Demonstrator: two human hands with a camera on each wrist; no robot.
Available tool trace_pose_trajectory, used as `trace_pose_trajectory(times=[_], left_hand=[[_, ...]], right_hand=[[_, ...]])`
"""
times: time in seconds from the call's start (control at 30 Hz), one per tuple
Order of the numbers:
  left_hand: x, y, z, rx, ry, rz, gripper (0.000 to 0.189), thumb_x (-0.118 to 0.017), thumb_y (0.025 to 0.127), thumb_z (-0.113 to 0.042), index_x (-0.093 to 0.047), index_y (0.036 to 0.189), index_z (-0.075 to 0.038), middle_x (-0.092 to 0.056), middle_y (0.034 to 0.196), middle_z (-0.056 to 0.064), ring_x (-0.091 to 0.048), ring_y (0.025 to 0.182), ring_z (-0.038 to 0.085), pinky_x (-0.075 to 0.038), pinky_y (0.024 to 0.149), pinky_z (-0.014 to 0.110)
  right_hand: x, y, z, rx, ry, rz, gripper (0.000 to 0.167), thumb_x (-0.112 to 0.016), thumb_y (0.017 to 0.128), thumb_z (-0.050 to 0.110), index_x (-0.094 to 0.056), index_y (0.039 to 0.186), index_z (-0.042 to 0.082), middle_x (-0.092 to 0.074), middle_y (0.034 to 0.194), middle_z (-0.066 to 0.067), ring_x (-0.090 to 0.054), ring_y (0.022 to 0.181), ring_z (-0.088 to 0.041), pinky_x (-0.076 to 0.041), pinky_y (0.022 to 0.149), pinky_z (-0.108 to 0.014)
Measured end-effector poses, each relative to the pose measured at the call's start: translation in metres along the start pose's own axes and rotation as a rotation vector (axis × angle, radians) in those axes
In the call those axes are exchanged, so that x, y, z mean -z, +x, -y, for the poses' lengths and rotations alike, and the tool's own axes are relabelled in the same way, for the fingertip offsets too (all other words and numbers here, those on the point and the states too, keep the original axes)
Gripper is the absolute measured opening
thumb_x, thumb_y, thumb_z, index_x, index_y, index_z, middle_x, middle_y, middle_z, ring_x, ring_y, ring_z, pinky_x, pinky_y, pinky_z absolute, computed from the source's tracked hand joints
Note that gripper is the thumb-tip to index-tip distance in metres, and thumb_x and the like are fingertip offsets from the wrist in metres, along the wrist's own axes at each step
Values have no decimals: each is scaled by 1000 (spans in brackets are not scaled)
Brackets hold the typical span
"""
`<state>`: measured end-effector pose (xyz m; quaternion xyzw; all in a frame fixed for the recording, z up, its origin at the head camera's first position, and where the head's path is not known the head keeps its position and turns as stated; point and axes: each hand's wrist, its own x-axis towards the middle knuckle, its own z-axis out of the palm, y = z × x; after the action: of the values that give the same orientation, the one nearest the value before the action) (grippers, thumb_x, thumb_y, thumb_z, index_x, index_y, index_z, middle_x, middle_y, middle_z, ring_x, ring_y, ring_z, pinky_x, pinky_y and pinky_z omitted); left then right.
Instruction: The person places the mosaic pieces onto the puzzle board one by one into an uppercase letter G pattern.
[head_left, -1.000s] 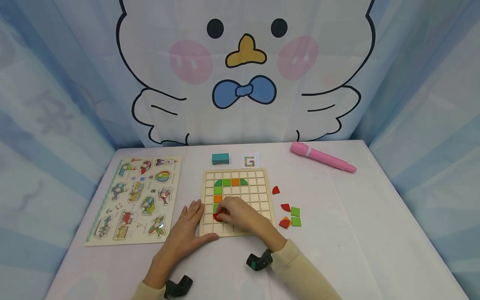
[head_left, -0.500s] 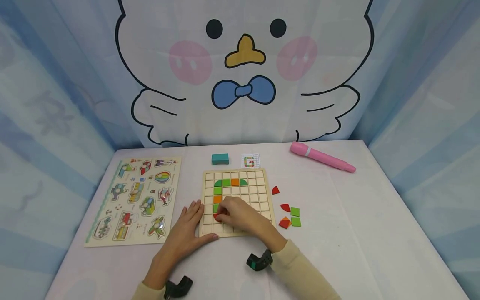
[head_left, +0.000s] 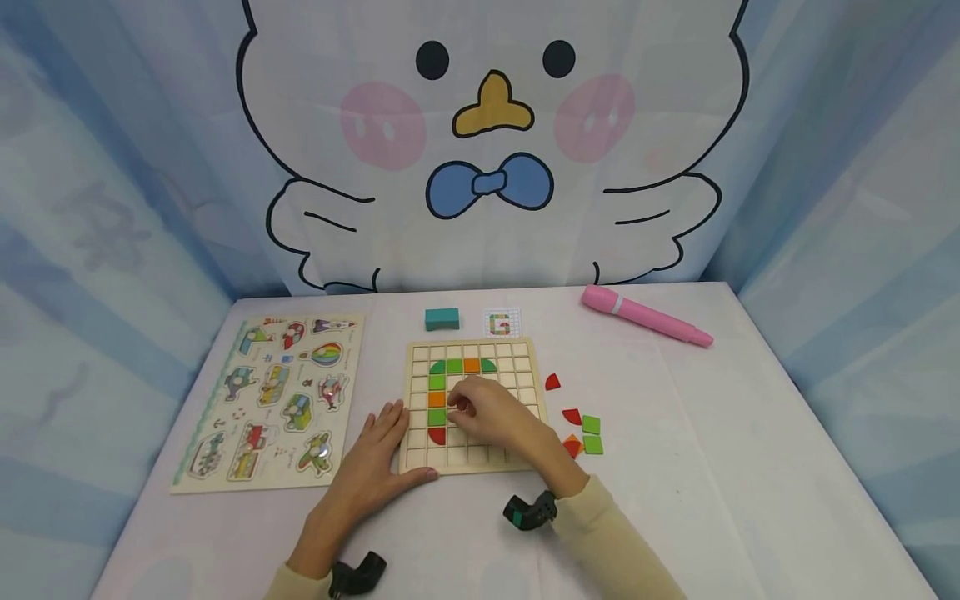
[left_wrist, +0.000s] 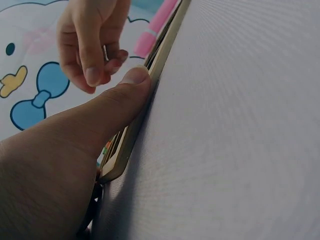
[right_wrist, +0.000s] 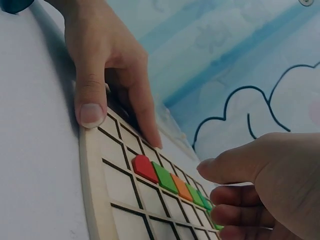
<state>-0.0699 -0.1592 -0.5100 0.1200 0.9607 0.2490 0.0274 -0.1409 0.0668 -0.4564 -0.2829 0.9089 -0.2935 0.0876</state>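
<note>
A wooden grid board point(head_left: 495, 465) lies on the table with green, orange and red pieces in its cells. My left hand point(head_left: 372, 458) rests at its left corner, fingers along the left side and thumb on the near edge, as the right wrist view also shows. The red quarter-round piece point(head_left: 437, 436) sits in a cell below a green square point(head_left: 437, 417). Over the middle of the board is my right hand point(head_left: 491, 412), lifted off the pieces. Its fingers are loosely bent, and nothing shows between thumb and fingers in the right wrist view point(right_wrist: 240, 200).
Right of the board lie loose red pieces point(head_left: 572, 416) and green squares point(head_left: 591, 425). Behind it are a teal block point(head_left: 442, 318) and a small pattern card point(head_left: 502, 322). A pink marker point(head_left: 648, 316) lies back right; a picture puzzle board point(head_left: 270, 400) lies at left.
My right hand has let go of the red quarter-round piece and moved up and slightly right, leaving it in its cell. My left hand has stayed at the board's corner.
</note>
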Motion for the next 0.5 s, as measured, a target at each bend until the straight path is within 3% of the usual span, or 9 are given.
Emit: trace_pose_trajectory(times=[0.5], left_hand=[[2,0,-3,1,1,-3,106,-72,78,-67,-37,153,0,-32,163,16,-26,153,34,-20,128,52]], right_hand=[[36,-21,-27,-54,29,-104,25,-73,92,21,-68,112,8,-66,108,-2,-59,93,-17,-55,82,-30]])
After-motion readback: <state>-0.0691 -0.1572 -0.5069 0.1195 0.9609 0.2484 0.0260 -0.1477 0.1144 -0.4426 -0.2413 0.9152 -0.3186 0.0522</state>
